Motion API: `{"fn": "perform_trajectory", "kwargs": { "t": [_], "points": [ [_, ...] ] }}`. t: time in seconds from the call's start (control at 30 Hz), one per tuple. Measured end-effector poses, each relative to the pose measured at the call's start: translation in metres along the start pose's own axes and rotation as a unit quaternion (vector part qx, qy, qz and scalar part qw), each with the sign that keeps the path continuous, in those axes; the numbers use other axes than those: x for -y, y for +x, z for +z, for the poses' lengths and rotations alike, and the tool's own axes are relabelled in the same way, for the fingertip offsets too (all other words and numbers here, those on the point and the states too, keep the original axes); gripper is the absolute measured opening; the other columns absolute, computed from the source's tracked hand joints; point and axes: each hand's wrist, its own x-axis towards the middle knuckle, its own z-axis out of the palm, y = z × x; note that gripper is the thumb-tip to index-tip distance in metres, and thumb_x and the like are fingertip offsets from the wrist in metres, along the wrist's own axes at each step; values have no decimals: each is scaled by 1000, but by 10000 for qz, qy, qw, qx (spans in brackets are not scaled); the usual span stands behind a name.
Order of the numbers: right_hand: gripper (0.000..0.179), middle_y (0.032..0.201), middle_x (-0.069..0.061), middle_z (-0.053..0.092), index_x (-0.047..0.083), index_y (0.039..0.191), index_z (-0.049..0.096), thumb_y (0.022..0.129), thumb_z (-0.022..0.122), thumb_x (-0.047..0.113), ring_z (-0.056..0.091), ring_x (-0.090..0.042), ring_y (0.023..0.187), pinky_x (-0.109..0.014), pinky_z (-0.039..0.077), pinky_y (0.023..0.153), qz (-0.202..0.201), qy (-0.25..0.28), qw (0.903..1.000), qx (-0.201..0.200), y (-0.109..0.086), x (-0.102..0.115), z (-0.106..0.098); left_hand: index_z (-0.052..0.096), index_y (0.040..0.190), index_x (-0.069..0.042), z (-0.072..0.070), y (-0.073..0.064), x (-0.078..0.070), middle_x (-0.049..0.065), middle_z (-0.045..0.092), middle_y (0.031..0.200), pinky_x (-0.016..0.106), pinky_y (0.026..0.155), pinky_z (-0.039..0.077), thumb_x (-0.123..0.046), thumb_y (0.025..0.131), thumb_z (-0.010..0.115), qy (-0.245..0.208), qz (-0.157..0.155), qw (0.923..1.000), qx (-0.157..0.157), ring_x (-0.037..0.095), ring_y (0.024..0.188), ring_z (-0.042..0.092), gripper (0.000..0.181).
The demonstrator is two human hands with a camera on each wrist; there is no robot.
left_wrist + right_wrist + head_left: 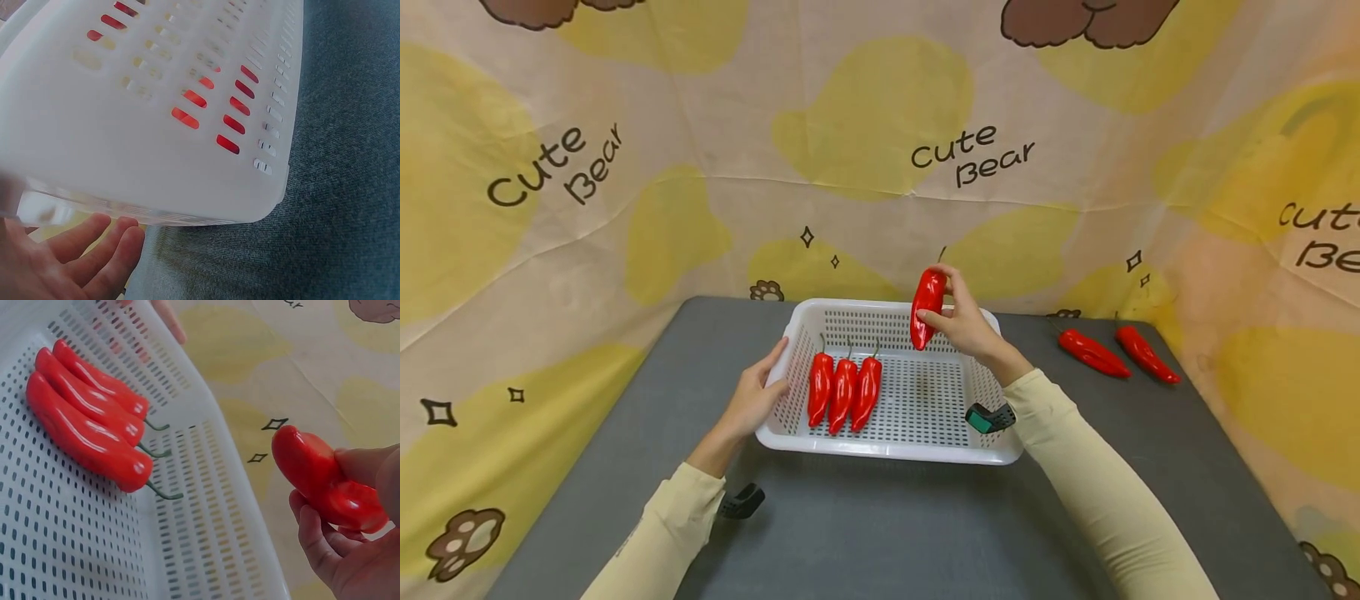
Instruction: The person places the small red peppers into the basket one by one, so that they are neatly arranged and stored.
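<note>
In the head view a white plastic basket (pixel 880 451) with slotted walls rests on the table. Three red chili peppers (pixel 842 396) lie side by side in its left part, stems toward the back. My left hand (pixel 754 395) holds the basket's left rim, thumb over the edge and fingers along the outer wall; those fingers (pixel 115 256) show below the basket in the left wrist view. Above the basket's back right part, my right hand (pixel 966 321) pinches another red chili pepper (pixel 928 304) between thumb and fingers, its stem up and its tip down.
Two more red chili peppers, one nearer (pixel 1093 353) and one farther right (pixel 1147 354), lie on the dark grey table (pixel 865 533) right of the basket. A printed cloth (pixel 850 125) hangs behind the table. Dark bands sit at both wrists.
</note>
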Motion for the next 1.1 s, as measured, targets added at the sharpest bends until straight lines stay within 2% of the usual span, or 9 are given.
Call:
{"fn": "perform_trajectory", "kwargs": {
  "t": [0.13, 0.33, 0.63, 0.8, 0.93, 1.03, 1.1],
  "points": [
    [74, 148, -28, 35, 14, 156, 22, 95, 61, -2, 61, -54, 112, -53, 61, 87, 65, -4, 9999, 124, 0, -2, 4, 24, 162, -17, 0, -1, 0, 22, 34, 162, 53, 85, 60, 0, 94, 46, 7, -17, 10000, -12, 46, 117, 61, 74],
    [66, 146, -28, 36, 13, 154, 27, 97, 59, 0, 62, -52, 113, -54, 61, 86, 155, 70, 9987, 472, 0, -3, 7, 23, 162, -13, 1, -1, 0, 24, 32, 162, 56, 86, 59, 1, 94, 47, 24, 71, 10000, 2, 47, 121, 58, 73],
    [63, 141, -27, 39, 15, 154, 26, 99, 54, 2, 64, -45, 110, -47, 62, 85, 428, -240, 9952, 851, -1, -2, 15, 22, 162, -13, 2, 1, 0, 23, 30, 164, 56, 89, 58, 1, 93, 46, -15, 57, 10000, 15, 47, 123, 57, 74],
    [63, 143, -26, 39, 17, 153, 28, 99, 56, 3, 64, -44, 110, -52, 60, 89, 597, -316, 9925, 1019, -2, -4, 23, 23, 162, -13, 1, 0, 0, 23, 30, 163, 56, 89, 59, 1, 93, 46, 36, 50, 10000, -16, 46, 124, 57, 74],
    [63, 141, -27, 43, 14, 153, 31, 97, 59, 1, 67, -39, 102, -56, 59, 88, 635, -511, 9897, 1173, -3, -9, 28, 23, 162, -13, 1, -1, 0, 24, 31, 163, 55, 86, 60, 1, 93, 47, 21, 47, 10000, -24, 47, 120, 59, 74],
    [63, 138, -29, 46, 11, 152, 33, 96, 60, 0, 68, -36, 96, -55, 58, 86, 694, -680, 9866, 1313, -3, -13, 30, 23, 162, -13, 1, -1, -1, 25, 31, 162, 56, 85, 60, 1, 93, 47, 12, 56, 10000, -10, 49, 121, 58, 74],
    [63, 137, -27, 47, 11, 152, 34, 96, 62, 2, 66, -34, 99, -53, 58, 87, 801, -836, 9835, 1393, -4, -14, 31, 22, 162, -13, 1, -1, -1, 26, 31, 162, 56, 86, 59, 2, 93, 47, -5, 77, 10000, 6, 49, 123, 57, 74]
  ]
}}
